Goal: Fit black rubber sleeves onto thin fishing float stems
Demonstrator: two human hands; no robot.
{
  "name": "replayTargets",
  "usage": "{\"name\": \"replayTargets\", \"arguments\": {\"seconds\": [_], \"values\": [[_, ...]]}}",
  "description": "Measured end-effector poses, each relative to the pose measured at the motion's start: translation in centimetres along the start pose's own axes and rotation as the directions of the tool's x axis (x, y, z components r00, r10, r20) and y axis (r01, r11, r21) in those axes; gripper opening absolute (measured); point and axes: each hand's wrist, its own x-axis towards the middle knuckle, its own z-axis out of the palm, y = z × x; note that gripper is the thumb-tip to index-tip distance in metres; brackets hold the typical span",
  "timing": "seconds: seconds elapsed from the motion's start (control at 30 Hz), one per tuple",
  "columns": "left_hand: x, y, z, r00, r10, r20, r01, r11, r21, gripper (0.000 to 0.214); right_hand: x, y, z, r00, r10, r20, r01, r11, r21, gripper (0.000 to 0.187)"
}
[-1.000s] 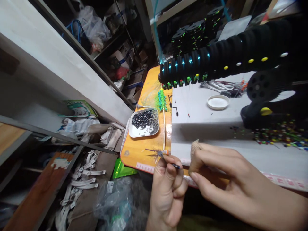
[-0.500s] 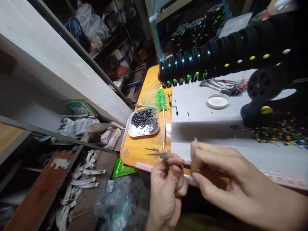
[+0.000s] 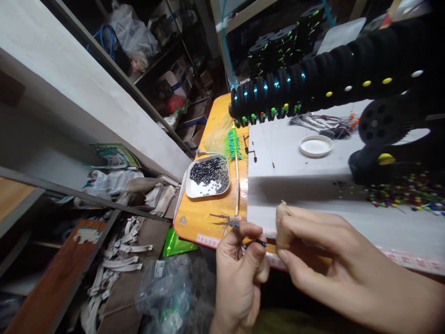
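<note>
My left hand [image 3: 241, 273] is closed in front of the table's near edge. Between its thumb and index finger is a small dark cylindrical piece [image 3: 261, 242] with a bluish tip. A grey bristly bundle [image 3: 233, 223] shows just behind the index finger. To the right, my right hand [image 3: 323, 250] has thumb and index finger pinched together, apart from the left fingertips. A beige wrap [image 3: 281, 214] covers its index fingertip. Anything in that pinch is too fine to make out. Past the left hand, a white tray [image 3: 190, 191] holds many small dark cylinders like those held.
A black ribbed roller [image 3: 295, 90] with coloured pinheads extends over the yellow table [image 3: 205, 218]. A wooden stick [image 3: 237, 185] with green bristles lies by the tray. A white lid [image 3: 315, 152] and scattered coloured pins [image 3: 410, 195] lie on the white sheet [image 3: 295, 162].
My left thumb and index finger have shifted slightly, and more of the dark cylindrical piece shows between them. My right hand stays nearly still.
</note>
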Motion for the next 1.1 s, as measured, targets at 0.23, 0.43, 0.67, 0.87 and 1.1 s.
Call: {"name": "replayTargets", "arguments": {"seconds": [0.23, 0.43, 0.67, 0.87, 1.1], "values": [[-0.3, -0.4, -0.3, 0.997, 0.045, -0.065, -0.043, 0.999, 0.034, 0.018, 0.7, -0.2, -0.6, 0.994, -0.098, 0.055, 0.097, 0.995, 0.023, 0.021], [-0.5, -0.4, -0.4, 0.989, 0.091, -0.114, -0.077, 0.990, 0.116, 0.024, 0.7, -0.3, -0.6, 0.995, -0.040, 0.088, 0.033, 0.997, 0.075, 0.022], [-0.6, 0.5, -1.8, 0.793, 0.593, 0.140, -0.552, 0.602, 0.577, 0.037, 1.2, 0.4, -1.1, 0.975, 0.019, 0.221, -0.066, 0.976, 0.207, 0.024], [-0.4, 1.7, -3.1, 0.643, 0.600, 0.475, -0.730, 0.293, 0.618, 0.049, 1.6, -0.1, -1.3, 0.931, 0.180, 0.318, -0.283, 0.906, 0.316, 0.022], [-0.1, 1.0, -1.5, 0.687, 0.653, 0.319, -0.713, 0.520, 0.471, 0.012, 1.3, -0.5, -1.5, 0.940, 0.188, 0.286, -0.287, 0.888, 0.360, 0.025]]}}
